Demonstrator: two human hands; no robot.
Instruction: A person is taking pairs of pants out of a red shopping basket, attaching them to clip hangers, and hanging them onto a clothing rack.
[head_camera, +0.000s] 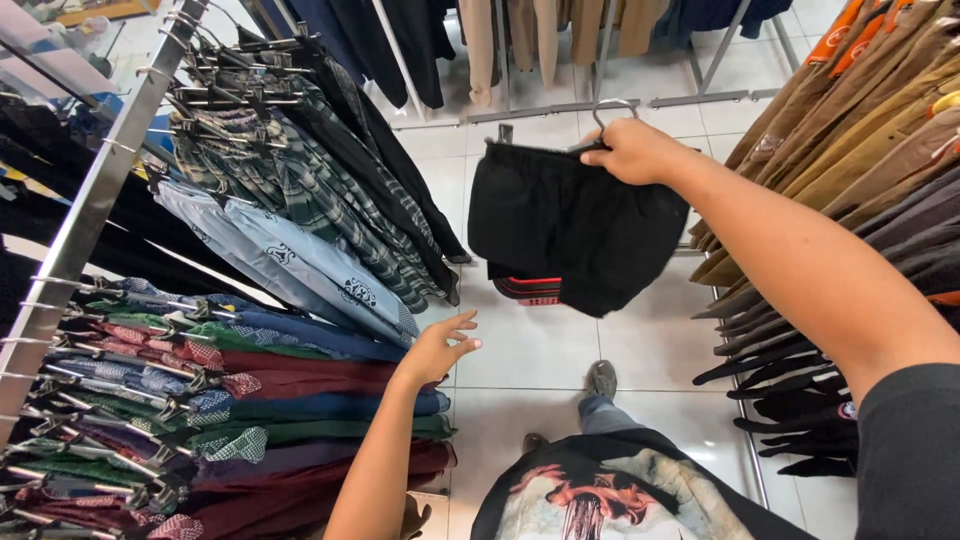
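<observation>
Two hands at a clothing rack, one carrying black shorts on a hanger.

Right hand (632, 150) is closed around the top of a clip hanger (605, 112), holding the black shorts (580, 230) up in the aisle over the tiled floor (540, 350), between the racks. Left hand (437, 347) is spread loosely, empty, its fingers just beside the folded plaid garments (280, 390) on the slanted rack (95, 190). The shorts hang limp and bunched, so they look soft and light; the stiff hanger, near its hook, seems the surest place to grip.
</observation>
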